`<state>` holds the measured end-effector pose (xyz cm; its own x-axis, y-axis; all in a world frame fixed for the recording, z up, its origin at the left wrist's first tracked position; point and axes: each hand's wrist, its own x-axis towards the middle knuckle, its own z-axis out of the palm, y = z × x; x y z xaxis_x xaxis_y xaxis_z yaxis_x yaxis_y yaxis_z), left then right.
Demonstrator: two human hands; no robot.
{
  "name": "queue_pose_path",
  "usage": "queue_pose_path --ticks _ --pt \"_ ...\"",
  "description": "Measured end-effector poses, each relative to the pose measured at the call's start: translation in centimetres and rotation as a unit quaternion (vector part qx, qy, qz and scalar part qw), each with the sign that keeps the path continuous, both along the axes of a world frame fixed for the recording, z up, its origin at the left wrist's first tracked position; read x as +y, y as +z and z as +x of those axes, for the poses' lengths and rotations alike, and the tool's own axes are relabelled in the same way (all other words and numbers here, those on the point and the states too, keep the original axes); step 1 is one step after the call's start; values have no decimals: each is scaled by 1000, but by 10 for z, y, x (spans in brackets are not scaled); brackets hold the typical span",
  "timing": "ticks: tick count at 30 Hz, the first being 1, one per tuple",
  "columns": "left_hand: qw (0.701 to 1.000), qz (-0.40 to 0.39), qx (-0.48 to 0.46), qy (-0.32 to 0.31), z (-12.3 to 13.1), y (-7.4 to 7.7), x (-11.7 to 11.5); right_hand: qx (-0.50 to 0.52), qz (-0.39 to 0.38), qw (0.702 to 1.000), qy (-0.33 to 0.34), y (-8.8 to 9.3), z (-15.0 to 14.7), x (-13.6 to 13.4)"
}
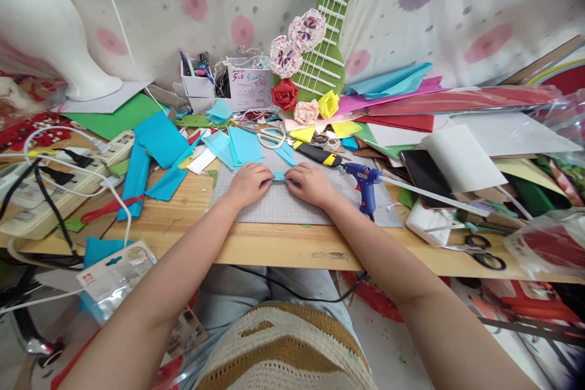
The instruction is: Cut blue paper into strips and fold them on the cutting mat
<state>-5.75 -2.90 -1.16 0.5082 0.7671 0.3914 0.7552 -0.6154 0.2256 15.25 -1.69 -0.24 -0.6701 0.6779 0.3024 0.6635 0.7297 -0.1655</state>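
Between my hands, a narrow folded strip of blue paper (278, 176) lies low over the grey cutting mat (274, 212). My left hand (250, 184) has its fingers closed on the strip's left end. The right end is pinched by my right hand (311, 184). My fingers cover both ends, so the strip's full length is hidden. Just beyond my left hand are several light blue paper sheets (245, 145) and white-handled scissors (271, 138). A blue glue gun (365, 186) rests to the right of my right hand, and a black and yellow utility knife (317, 153) lies behind it.
At the left are a power strip (68, 186) with cables and darker blue paper pieces (162, 137). A green paper guitar shape with flowers (320, 64) stands at the back. On the right are a black phone (423, 177) and black-handled scissors (479, 251) near the table edge.
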Motion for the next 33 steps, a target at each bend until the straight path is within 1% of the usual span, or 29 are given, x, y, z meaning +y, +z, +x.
queue_pose_path --ticks 4,9,14,16,18,20,23,25,29,33 --pt "1000 0 -20 19 1 -2 2 45 -24 999 -20 -3 -1 3" --pt "995 -48 -56 69 3 -2 6 105 -50 992 -55 -7 -2 8" --pt "986 -90 -90 111 8 0 11 112 -83 987 -76 -9 -6 12" --pt "981 -100 -97 135 9 -1 14 106 -92 985 -97 -9 -9 13" --pt "978 -91 -92 162 10 -3 16 92 -94 984 -121 -8 -13 13" --pt "978 -58 -78 186 12 -6 18 73 -87 984 -140 -7 -16 13" --pt "978 -2 -45 205 14 -9 19 43 -61 985 -153 -7 -19 11" --pt "977 15 -20 214 16 -9 19 22 -43 985 -164 -7 -21 10" --pt "973 -2 15 231 18 -4 16 -20 -28 981 -192 -6 -23 9" --pt "969 1 11 246 18 5 11 -46 -32 976 -212 -6 -23 7"
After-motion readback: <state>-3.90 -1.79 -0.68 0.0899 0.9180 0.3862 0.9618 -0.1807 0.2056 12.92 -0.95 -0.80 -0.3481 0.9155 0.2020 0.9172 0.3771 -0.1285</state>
